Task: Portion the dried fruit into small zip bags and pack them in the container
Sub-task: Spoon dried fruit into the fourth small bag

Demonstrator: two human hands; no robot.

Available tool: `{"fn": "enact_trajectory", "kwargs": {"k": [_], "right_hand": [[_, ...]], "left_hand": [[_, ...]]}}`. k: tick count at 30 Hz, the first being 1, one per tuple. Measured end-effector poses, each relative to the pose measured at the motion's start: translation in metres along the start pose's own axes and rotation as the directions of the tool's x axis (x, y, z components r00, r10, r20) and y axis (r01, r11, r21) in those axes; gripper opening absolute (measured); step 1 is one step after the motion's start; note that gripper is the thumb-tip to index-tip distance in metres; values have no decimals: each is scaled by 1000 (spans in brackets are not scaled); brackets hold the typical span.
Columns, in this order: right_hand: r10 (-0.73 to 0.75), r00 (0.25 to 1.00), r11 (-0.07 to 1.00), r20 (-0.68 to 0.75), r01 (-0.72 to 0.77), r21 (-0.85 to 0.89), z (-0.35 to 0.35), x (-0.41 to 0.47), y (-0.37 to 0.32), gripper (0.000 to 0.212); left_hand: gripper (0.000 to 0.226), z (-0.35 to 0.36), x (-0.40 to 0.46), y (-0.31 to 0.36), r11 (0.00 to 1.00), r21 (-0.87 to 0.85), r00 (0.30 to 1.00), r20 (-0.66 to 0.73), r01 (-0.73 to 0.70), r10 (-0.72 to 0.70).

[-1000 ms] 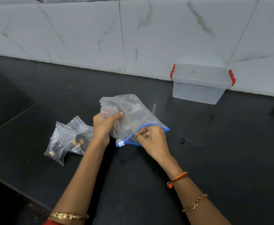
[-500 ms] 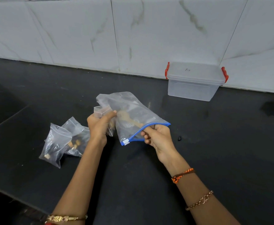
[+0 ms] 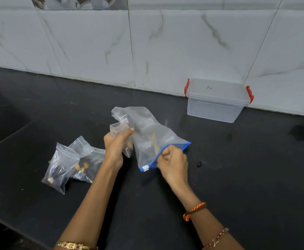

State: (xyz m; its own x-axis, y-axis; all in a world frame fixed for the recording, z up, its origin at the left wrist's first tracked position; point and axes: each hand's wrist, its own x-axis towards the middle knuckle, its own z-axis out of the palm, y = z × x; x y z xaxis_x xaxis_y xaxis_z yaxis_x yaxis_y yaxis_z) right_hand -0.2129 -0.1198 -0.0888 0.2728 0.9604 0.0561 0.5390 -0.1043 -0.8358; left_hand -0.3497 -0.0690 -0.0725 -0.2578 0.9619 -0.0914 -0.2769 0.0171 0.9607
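Right hand [image 3: 172, 162] pinches the blue zip edge of the large bag [image 3: 147, 134] at frame centre. Left hand [image 3: 115, 147] grips a small open zip bag [image 3: 117, 129] beside it. Best to hold that mouth wide and level while fruit transfers. Two filled small bags [image 3: 71, 163] lie lower left on the bench [image 3: 237, 177]; the lidded container [image 3: 218, 101] sits upper right, well apart.
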Motion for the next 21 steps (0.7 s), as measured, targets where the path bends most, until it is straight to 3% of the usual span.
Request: {"fn": "enact_trajectory", "kwargs": {"k": [2, 5, 8, 12, 21], "right_hand": [[-47, 998, 999, 43, 48, -25, 6, -3, -4, 22], [1, 997, 990, 79, -12, 138, 9, -4, -5, 30], [153, 979, 915, 134, -192, 354, 2, -3, -6, 21], [241, 949, 788, 202, -313, 530, -10, -2, -7, 14], [290, 937, 689, 196, -347, 637, -50, -14, 12, 13]], "left_hand": [[12, 6, 1, 1, 991, -124, 994, 103, 59, -47], [26, 11, 3, 1, 985, -153, 984, 169, 73, -46], [18, 7, 2, 1, 993, -120, 996, 91, 21, -10], [12, -5, 4, 0, 999, -38, 999, -30, -17, 16], [18, -5, -4, 3, 985, 126, 988, -88, -117, 129]]}}
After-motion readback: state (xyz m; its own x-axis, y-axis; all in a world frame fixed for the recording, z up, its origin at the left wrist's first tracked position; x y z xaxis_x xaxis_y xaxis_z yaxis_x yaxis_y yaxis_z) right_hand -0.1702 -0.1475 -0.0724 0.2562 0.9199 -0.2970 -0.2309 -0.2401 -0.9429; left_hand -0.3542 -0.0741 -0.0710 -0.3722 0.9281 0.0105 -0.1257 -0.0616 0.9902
